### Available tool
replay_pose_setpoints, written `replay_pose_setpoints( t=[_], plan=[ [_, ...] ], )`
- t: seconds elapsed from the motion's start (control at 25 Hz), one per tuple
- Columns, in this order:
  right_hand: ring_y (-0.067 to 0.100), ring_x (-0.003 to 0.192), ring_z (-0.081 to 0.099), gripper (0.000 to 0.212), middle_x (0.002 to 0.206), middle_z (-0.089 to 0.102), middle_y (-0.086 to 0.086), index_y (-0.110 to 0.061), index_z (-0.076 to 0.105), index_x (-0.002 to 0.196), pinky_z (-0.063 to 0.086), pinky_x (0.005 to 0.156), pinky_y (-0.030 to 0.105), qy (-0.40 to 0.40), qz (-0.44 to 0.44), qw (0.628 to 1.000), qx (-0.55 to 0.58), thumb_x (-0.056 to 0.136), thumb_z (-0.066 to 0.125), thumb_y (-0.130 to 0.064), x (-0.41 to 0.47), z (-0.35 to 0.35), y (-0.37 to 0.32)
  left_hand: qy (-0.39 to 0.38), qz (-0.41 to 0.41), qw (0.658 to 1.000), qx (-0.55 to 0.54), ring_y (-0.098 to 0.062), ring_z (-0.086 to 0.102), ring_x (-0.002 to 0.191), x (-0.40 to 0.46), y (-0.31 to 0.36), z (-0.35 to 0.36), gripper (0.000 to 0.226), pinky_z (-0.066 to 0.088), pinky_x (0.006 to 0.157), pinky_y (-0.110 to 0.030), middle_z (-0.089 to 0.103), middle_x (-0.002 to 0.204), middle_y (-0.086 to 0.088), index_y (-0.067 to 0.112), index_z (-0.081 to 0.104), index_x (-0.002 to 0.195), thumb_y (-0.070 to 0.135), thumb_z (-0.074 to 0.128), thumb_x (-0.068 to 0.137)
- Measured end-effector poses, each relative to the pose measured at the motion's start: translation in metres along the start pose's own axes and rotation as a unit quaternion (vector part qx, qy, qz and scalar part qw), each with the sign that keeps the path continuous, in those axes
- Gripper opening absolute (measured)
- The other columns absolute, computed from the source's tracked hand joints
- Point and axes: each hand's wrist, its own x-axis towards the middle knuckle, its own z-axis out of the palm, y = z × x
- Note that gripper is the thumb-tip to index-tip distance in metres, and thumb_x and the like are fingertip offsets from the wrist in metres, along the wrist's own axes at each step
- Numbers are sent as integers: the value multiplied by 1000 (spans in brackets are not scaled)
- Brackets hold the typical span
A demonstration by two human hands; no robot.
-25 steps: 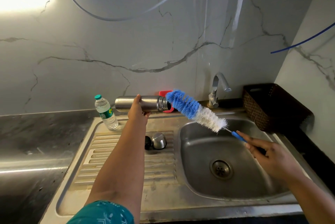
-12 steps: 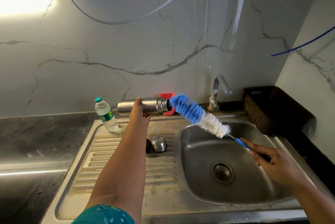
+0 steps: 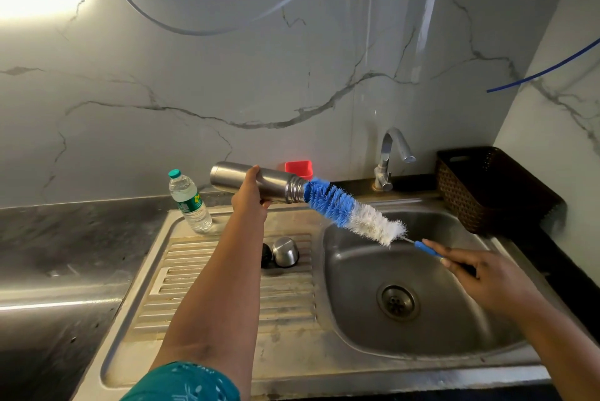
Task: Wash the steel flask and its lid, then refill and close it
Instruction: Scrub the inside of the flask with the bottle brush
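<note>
Since a moment ago: brush tip now pushed into the flask mouth, where before it only met the rim; flask tipped a little, base higher than mouth.

Marble-veined wall [image 3: 227, 82] behind everything. Dark worktop [image 3: 48, 238] to the left, carrying the steel sink unit. Ribbed drainboard [image 3: 233, 290] on the left of that unit, basin [image 3: 406, 271] with round drain [image 3: 397, 302] on the right. Dark woven basket [image 3: 493, 189] at the far right corner, beside the steel tap [image 3: 391, 157]. Clear hose looping across the top of the wall; thin blue tube at upper right.

Left forearm stretched forward over the drainboard, teal sleeve at the bottom edge. Left hand [image 3: 251, 197]: grip wrapped round the middle of the steel flask [image 3: 256, 182], held nearly level in the air above the back edge of the sink unit, open threaded mouth pointing right. Bottle brush [image 3: 354, 212], blue bristles nearest the flask and white bristles behind, slanting down to the right over the basin. Right hand [image 3: 487, 277]: grip closed on the blue brush handle, forefinger laid along it.

Plastic water bottle [image 3: 190, 202] with green cap standing at the back left corner of the drainboard. Red container [image 3: 298, 168] against the wall behind the flask. Steel lid cup [image 3: 285, 251] on the drainboard, dome up, with a small black piece [image 3: 266, 254], possibly the inner stopper, touching its left side.
</note>
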Motion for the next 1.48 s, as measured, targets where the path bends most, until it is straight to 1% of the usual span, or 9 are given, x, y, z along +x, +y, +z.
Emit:
replay_pose_setpoints(
  t=[0.16, 0.36, 0.64, 0.72, 0.84, 1.04, 1.28, 1.36, 1.48],
  plan=[
    [-3, 50, 46, 64, 62, 49, -24, -48, 54, 126, 44, 39, 25, -9, -69, 997, -39, 78, 74, -11, 0, -2, -8, 19, 23, 999, 24, -25, 63, 95, -1, -2, 3, 75, 56, 78, -34, 59, 119, -13, 7, 42, 136, 29, 81, 76],
    [5, 53, 50, 70, 64, 51, -15, -63, 38, 130, 44, 40, 31, -5, -86, 994, -63, 85, 65, -17, 2, -8, -1, 37, 48, 995, 81, -23, 66, 91, 7, 4, 0, 73, 53, 65, -29, 63, 118, -12, 6, 47, 130, 34, 82, 72],
    [6, 48, 46, 74, 62, 49, -11, -50, 45, 134, 42, 37, 31, 14, -82, 995, -63, 79, 72, -8, 6, -4, -12, 13, 35, 993, 113, -23, 67, 85, 5, 2, -1, 70, 52, 63, -31, 65, 111, -12, 5, 49, 126, 37, 78, 71],
    [7, 46, 45, 70, 61, 49, -11, -48, 46, 133, 42, 36, 30, 14, -87, 994, -72, 81, 69, -9, 9, 5, -22, -1, 34, 991, 131, -22, 67, 84, 0, -8, 2, 67, 55, 68, -32, 65, 109, -12, 4, 50, 124, 36, 79, 72],
    [8, 48, 45, 64, 64, 50, -10, -52, 37, 136, 43, 38, 30, -6, -72, 993, -90, 87, 62, -18, 15, 17, -40, -14, 35, 989, 140, -21, 67, 81, -5, -26, 6, 61, 57, 75, -33, 66, 102, -11, 5, 51, 119, 33, 80, 74],
    [10, 60, 53, 48, 73, 57, -6, -47, 27, 144, 50, 55, 31, -38, -49, 996, -59, 101, 38, -30, 32, 22, -69, -18, 27, 991, 130, -22, 68, 85, -12, -35, 11, 62, 58, 80, -33, 66, 99, -9, 4, 52, 122, 34, 80, 75],
    [14, 63, 50, 62, 74, 51, -3, -35, 6, 152, 42, 54, 29, -85, -47, 983, -157, 99, 31, -14, 45, 33, -104, -48, 22, 991, 124, -22, 68, 82, -24, -38, 23, 65, 54, 60, -28, 67, 106, -12, 2, 52, 122, 37, 79, 74],
    [17, 66, 53, 51, 76, 50, -2, -28, 21, 150, 44, 55, 31, -79, -43, 986, -140, 101, 31, -18, 53, 38, -110, -75, 10, 988, 131, -23, 68, 83, -32, -43, 29, 64, 54, 61, -28, 67, 106, -13, 3, 51, 123, 35, 78, 75],
    [16, 65, 53, 28, 74, 51, -1, -15, 55, 114, 45, 58, 31, -92, -3, 992, -83, 103, 32, -25, 60, 40, -116, -91, 11, 987, 134, -22, 68, 83, -32, -36, 31, 64, 54, 59, -28, 67, 105, -14, 2, 51, 125, 35, 78, 76]
  ],
)
